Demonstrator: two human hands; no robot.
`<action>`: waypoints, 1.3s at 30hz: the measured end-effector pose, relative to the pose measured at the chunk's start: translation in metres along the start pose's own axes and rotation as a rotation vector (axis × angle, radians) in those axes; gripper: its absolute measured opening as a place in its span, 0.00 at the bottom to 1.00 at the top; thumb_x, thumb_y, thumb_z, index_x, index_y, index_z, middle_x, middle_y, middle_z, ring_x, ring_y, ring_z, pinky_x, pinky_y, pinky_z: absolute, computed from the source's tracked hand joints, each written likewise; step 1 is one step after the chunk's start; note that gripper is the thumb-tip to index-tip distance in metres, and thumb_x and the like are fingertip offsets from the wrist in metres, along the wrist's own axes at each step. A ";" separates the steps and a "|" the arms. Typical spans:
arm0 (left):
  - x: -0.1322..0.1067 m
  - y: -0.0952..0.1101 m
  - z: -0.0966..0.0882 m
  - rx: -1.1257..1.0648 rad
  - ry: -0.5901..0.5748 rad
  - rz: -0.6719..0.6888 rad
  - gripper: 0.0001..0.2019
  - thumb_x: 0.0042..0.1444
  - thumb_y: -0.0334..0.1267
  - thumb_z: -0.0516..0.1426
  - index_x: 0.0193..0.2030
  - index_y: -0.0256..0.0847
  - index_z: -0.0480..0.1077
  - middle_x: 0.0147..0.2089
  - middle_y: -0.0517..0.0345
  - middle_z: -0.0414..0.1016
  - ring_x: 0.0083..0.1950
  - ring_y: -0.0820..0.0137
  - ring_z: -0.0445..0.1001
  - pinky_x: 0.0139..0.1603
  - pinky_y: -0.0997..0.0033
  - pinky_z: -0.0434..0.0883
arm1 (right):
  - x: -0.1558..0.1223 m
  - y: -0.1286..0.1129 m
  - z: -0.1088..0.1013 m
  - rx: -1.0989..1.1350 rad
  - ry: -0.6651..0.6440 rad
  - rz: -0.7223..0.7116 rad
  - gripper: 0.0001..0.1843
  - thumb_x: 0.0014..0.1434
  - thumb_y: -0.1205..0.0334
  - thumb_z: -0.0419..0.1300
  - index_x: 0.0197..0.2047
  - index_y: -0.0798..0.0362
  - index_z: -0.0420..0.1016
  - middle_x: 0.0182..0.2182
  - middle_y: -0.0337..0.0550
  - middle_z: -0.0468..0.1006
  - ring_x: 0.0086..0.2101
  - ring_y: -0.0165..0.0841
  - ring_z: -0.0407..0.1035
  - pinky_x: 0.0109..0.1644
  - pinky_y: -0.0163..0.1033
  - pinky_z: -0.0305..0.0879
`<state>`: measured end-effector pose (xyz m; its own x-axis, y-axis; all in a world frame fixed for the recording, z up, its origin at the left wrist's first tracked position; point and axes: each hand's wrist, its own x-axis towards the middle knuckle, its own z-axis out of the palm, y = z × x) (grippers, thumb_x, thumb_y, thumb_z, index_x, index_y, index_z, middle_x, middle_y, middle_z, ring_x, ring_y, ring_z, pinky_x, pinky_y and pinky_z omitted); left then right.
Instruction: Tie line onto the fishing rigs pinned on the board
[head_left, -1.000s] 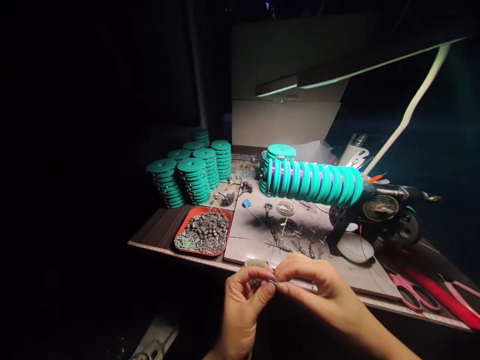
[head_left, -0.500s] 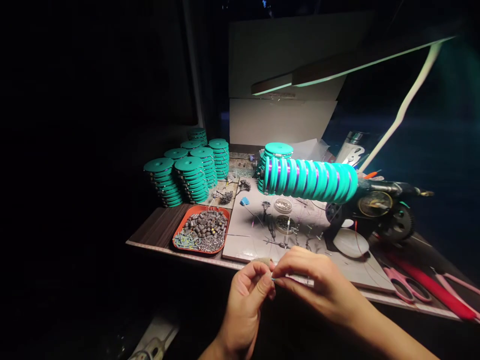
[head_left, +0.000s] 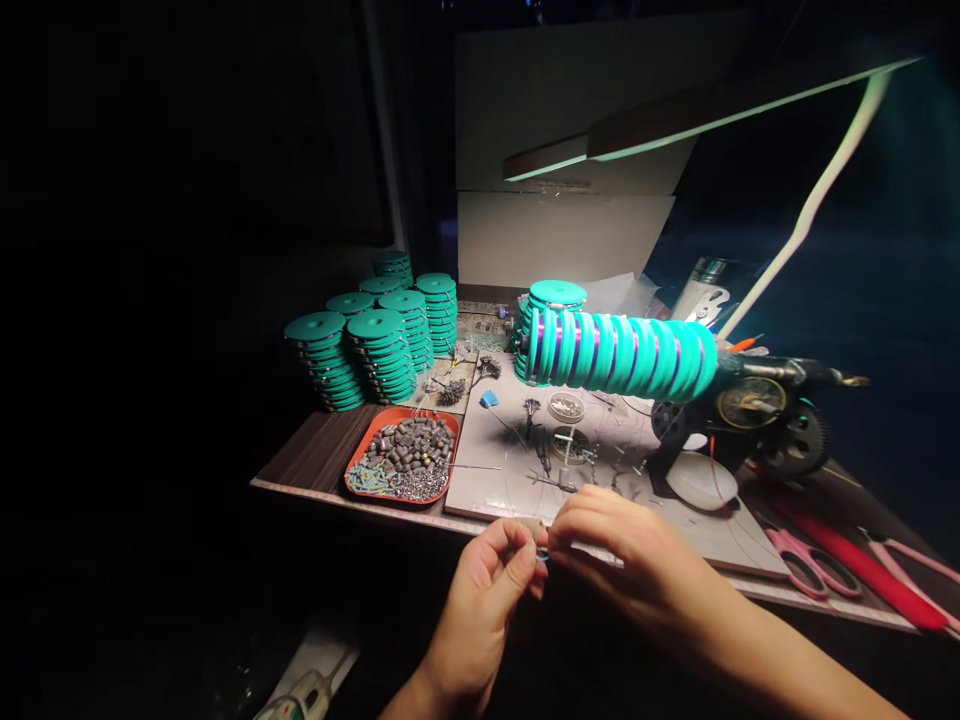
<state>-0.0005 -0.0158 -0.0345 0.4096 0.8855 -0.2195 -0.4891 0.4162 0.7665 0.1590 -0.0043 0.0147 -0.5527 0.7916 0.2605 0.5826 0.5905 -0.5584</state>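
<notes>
My left hand (head_left: 487, 590) is closed in a pinch just off the front edge of the table. Between its thumb and fingers shows a small light-blue loop (head_left: 543, 557), too small to name more exactly. A grey-brown wrap (head_left: 529, 524) covers one fingertip there. Close beside it, my right hand (head_left: 622, 545) is pinched too, its fingertips almost touching the left ones; what they hold is hidden. Beyond the hands, a row of teal foam line spools (head_left: 622, 355) with purple line sits on a geared winder (head_left: 757, 405).
An orange tray (head_left: 352, 480) holds sinkers, swivels and blue-green pieces. Stacks of teal spools (head_left: 375, 325) stand at the back left. Small round dishes (head_left: 566, 406) lie on a pale board (head_left: 480, 490). Pink scissors (head_left: 814, 570) lie at the right, under a lamp (head_left: 675, 125).
My right fingertips have shifted slightly right and curled in. The light-blue piece at my left fingers now shows as a small loop. My left hand stays nearly in place.
</notes>
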 end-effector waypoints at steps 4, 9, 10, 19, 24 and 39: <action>0.000 0.000 0.001 0.003 0.000 0.001 0.09 0.51 0.39 0.59 0.29 0.38 0.64 0.25 0.63 0.64 0.28 0.78 0.59 0.31 0.79 0.57 | -0.001 0.000 0.000 -0.012 -0.009 0.012 0.06 0.58 0.69 0.53 0.31 0.56 0.69 0.28 0.43 0.71 0.30 0.33 0.61 0.33 0.36 0.57; -0.002 0.002 -0.001 0.053 0.008 -0.026 0.09 0.50 0.38 0.60 0.29 0.38 0.63 0.26 0.63 0.65 0.28 0.79 0.60 0.30 0.80 0.57 | 0.000 0.000 0.000 -0.019 -0.004 -0.027 0.08 0.59 0.69 0.52 0.28 0.55 0.68 0.26 0.41 0.70 0.28 0.31 0.59 0.32 0.35 0.54; -0.002 0.003 -0.002 0.060 -0.009 -0.033 0.09 0.50 0.38 0.60 0.29 0.38 0.63 0.26 0.63 0.65 0.28 0.79 0.60 0.30 0.80 0.56 | 0.001 -0.001 0.000 -0.019 -0.006 -0.039 0.09 0.59 0.69 0.52 0.27 0.55 0.68 0.25 0.40 0.69 0.28 0.31 0.59 0.32 0.34 0.54; 0.000 0.009 -0.004 0.076 -0.113 -0.061 0.11 0.48 0.39 0.60 0.29 0.39 0.62 0.24 0.65 0.66 0.23 0.81 0.58 0.23 0.80 0.53 | 0.004 -0.002 0.002 -0.109 -0.012 -0.082 0.15 0.61 0.67 0.48 0.25 0.54 0.67 0.22 0.39 0.69 0.26 0.31 0.59 0.32 0.35 0.51; 0.001 0.008 -0.004 0.092 -0.088 -0.055 0.11 0.47 0.39 0.61 0.28 0.39 0.62 0.24 0.63 0.69 0.23 0.79 0.62 0.24 0.79 0.55 | 0.005 -0.005 0.002 -0.115 -0.026 -0.069 0.10 0.58 0.70 0.53 0.24 0.55 0.68 0.22 0.39 0.70 0.26 0.30 0.60 0.32 0.34 0.52; -0.001 0.012 0.005 0.029 0.015 -0.014 0.09 0.46 0.33 0.62 0.26 0.37 0.64 0.22 0.62 0.69 0.26 0.78 0.64 0.28 0.79 0.59 | 0.006 -0.003 0.006 -0.132 0.065 -0.109 0.18 0.63 0.64 0.46 0.24 0.55 0.67 0.22 0.40 0.69 0.25 0.30 0.59 0.31 0.35 0.52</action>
<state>-0.0036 -0.0128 -0.0221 0.4051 0.8824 -0.2393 -0.4606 0.4230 0.7803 0.1501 -0.0026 0.0130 -0.5801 0.7275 0.3663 0.5970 0.6857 -0.4164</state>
